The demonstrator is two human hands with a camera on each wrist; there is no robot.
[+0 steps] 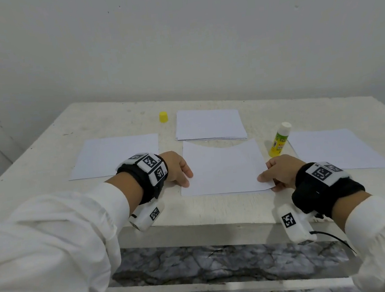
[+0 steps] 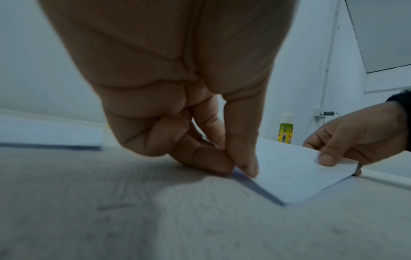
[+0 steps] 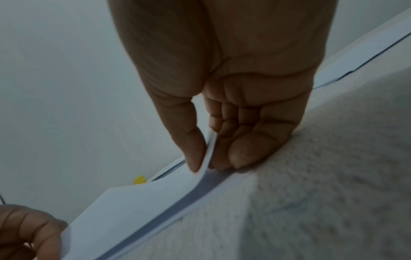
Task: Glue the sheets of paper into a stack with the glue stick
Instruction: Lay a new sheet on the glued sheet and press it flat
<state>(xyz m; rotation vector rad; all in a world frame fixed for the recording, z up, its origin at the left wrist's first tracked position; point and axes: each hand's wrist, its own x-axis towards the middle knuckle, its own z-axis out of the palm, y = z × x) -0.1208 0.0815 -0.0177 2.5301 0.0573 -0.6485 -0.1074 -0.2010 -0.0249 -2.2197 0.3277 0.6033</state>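
I'm laying a sheet (image 1: 223, 167) down onto the one beneath, near table (image 1: 118, 116) edge. My left hand (image 1: 177, 168) pinches its left edge, my right hand (image 1: 281, 172) pinches the right corner, thumb on top. Next, I reckon, square the edges and press flat. The uncapped glue stick (image 1: 279, 140) stands just beyond my right hand, its yellow cap (image 1: 163, 117) farther back beside the spare pile (image 1: 209, 125).

White paper sheets (image 1: 224, 168), yellow-green glue stick (image 1: 279, 141), yellow cap (image 1: 163, 117)
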